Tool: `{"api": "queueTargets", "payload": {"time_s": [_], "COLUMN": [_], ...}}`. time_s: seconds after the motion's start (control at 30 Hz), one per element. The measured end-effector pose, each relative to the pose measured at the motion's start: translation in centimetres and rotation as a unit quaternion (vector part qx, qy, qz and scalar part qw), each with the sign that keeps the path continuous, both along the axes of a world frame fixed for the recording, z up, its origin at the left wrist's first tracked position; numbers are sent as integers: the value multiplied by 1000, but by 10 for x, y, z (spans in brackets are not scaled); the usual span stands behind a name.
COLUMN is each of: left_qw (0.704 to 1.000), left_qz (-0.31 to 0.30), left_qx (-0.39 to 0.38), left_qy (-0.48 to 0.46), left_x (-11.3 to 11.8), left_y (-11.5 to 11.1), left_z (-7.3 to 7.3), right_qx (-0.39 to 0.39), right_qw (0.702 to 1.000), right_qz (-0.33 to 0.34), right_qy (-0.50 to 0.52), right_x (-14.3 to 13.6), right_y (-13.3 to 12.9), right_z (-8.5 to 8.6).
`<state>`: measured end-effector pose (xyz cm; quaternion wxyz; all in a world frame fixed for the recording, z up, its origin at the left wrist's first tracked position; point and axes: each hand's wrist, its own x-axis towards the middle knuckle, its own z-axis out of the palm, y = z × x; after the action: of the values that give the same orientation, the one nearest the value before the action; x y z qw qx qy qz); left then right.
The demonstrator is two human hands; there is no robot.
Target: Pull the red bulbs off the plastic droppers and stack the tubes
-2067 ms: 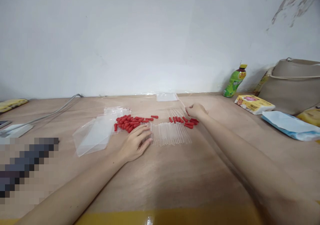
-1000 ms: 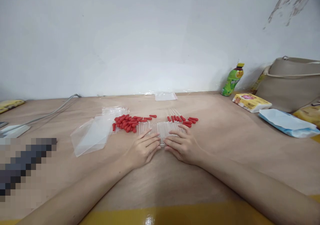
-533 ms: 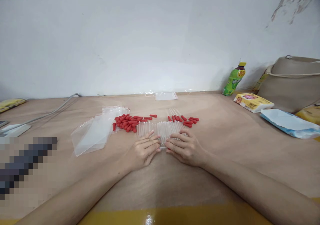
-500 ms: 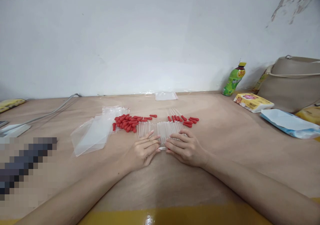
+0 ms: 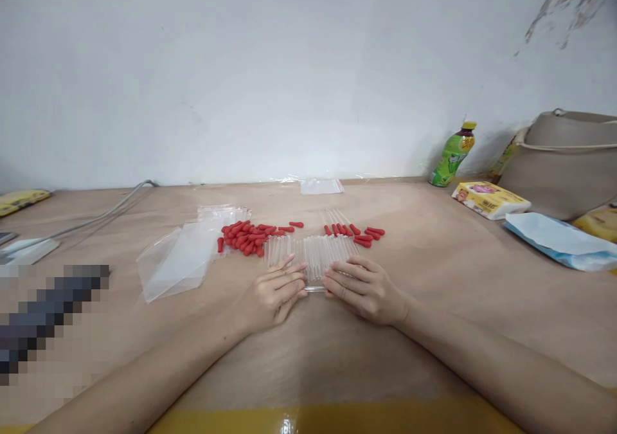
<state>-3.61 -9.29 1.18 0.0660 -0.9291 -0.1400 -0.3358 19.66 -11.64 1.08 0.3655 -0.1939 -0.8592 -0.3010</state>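
Note:
My left hand (image 5: 279,294) is closed on the left end of a thin clear glass tube (image 5: 315,289), which lies level between my two hands. My right hand (image 5: 366,290) is closed at the tube's other end, where a bit of red, seemingly a rubber bulb, shows under the fingers; most of it is hidden. Just beyond the fingers lies a row of clear glass tubes (image 5: 332,254) side by side. A heap of red rubber bulbs (image 5: 245,236) sits to the left. Several glass droppers with red bulbs fitted (image 5: 342,229) lie behind the row, at right.
Clear plastic bags (image 5: 180,263) lie at left, and a small bag (image 5: 321,186) rests by the wall. On the right stand a green drink bottle (image 5: 452,157), a tissue pack (image 5: 491,200), a blue-white packet (image 5: 559,241) and a grey handbag (image 5: 563,164). A grey cable (image 5: 110,212) crosses the left.
The gap between my hands is slightly wider, with more of the held tube showing. My right hand has shifted a little to the right. The piles look the same.

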Motion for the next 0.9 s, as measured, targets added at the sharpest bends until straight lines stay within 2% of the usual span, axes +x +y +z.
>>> {"api": "queueTargets", "payload": {"time_s": [0.23, 0.33, 0.4, 0.47, 0.57, 0.73, 0.9], "left_qw": [1000, 995, 985, 972, 963, 965, 966], "left_qz": [17, 83, 147, 205, 243, 245, 242], "left_qx": [21, 18, 11, 3, -4, -9, -13], "left_qy": [-10, -56, -95, -115, -117, -93, -89], "left_x": [-5, -14, -20, -23, -24, -21, -19], "left_y": [2, 9, 15, 23, 35, 42, 39], "left_z": [-1, 1, 4, 6, 4, -1, 0], "right_qx": [15, 10, -29, -96, -183, -293, -327], "right_qw": [1000, 997, 986, 964, 922, 851, 814], "right_qz": [-13, -64, -111, -135, -167, -226, -256], "right_qy": [-4, 52, 122, 208, 299, 373, 406], "right_x": [9, 26, 41, 56, 74, 89, 93], "right_y": [-3, 5, 17, 32, 50, 63, 68], "right_z": [4, 4, 2, -2, -7, -14, -20]}}
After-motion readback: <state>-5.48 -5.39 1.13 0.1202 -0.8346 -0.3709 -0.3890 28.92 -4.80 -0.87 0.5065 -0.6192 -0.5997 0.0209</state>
